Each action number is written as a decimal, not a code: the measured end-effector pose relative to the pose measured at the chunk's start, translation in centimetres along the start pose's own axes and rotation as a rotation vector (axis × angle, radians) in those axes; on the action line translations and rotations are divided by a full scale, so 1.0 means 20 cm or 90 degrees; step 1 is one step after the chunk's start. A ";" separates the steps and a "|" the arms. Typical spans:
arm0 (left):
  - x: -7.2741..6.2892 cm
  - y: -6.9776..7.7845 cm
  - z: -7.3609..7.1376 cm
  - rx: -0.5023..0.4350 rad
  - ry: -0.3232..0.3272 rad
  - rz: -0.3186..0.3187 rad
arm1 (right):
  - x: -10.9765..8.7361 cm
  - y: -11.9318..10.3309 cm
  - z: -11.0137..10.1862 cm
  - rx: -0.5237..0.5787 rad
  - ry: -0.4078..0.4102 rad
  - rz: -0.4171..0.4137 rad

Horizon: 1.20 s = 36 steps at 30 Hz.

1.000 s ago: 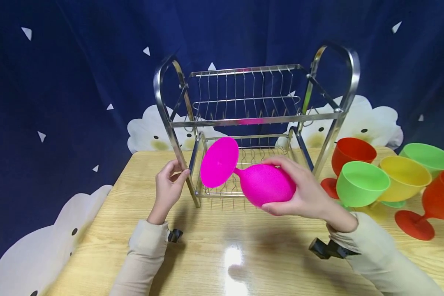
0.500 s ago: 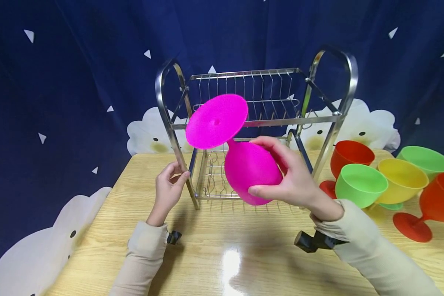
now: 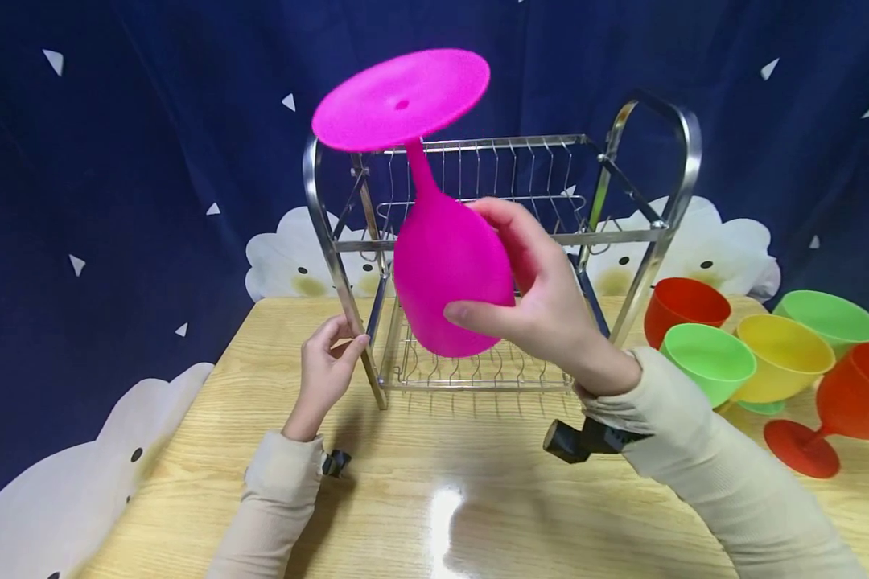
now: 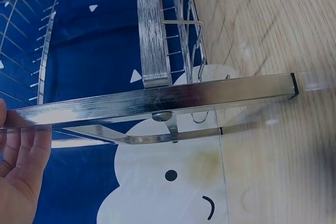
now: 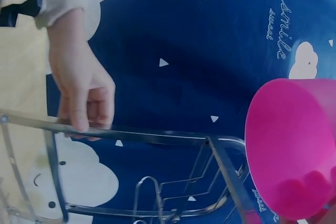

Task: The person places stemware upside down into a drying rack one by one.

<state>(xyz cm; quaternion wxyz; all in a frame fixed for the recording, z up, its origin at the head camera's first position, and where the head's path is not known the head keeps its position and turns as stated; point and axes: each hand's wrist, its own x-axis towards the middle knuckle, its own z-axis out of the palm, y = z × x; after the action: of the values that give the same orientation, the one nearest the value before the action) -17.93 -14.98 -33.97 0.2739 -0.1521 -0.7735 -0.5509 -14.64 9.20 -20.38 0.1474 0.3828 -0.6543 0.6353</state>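
Observation:
A bright pink goblet (image 3: 452, 265) is held upside down and slightly tilted in my right hand (image 3: 543, 297), its round base uppermost. Thumb and fingers grip the bowl from the right, in front of the upper tier of a two-tier metal dish rack (image 3: 623, 233). In the right wrist view the goblet's open mouth (image 5: 283, 140) shows at the right edge. My left hand (image 3: 329, 362) pinches the rack's front left leg; the left wrist view shows its fingers behind the metal bar (image 4: 94, 108).
On the table's right stand a red goblet (image 3: 684, 310), a light green goblet (image 3: 710, 362), a yellow goblet (image 3: 785, 354) and another green goblet (image 3: 829, 318). A red goblet (image 3: 858, 394) lies tilted at the far right. Behind hangs a dark blue curtain (image 3: 188, 161).
My right hand has lifted the pink goblet up and to the left, turning it from sideways to base-up. My left hand has stayed on the rack leg.

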 end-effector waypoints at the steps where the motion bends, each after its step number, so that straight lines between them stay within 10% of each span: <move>1: 0.00 -0.02 0.00 -0.003 0.002 0.001 | 0.02 -0.01 0.01 0.003 0.001 -0.012; 10: 0.01 -0.15 0.00 -0.015 0.002 -0.002 | 0.20 -0.06 0.05 0.038 0.011 -0.063; 20: 0.00 0.00 0.00 -0.002 -0.006 0.007 | 0.40 -0.07 0.06 0.013 0.036 -0.032; 36: 0.00 0.01 0.00 0.007 -0.013 0.007 | 0.61 0.00 0.05 -0.101 0.067 0.109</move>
<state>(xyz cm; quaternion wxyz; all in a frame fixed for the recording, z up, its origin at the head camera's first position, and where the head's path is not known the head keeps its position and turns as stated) -17.79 -14.95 -33.86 0.2695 -0.1604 -0.7785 -0.5437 -22.39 4.46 -12.26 0.1566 0.2788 -0.7244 0.6107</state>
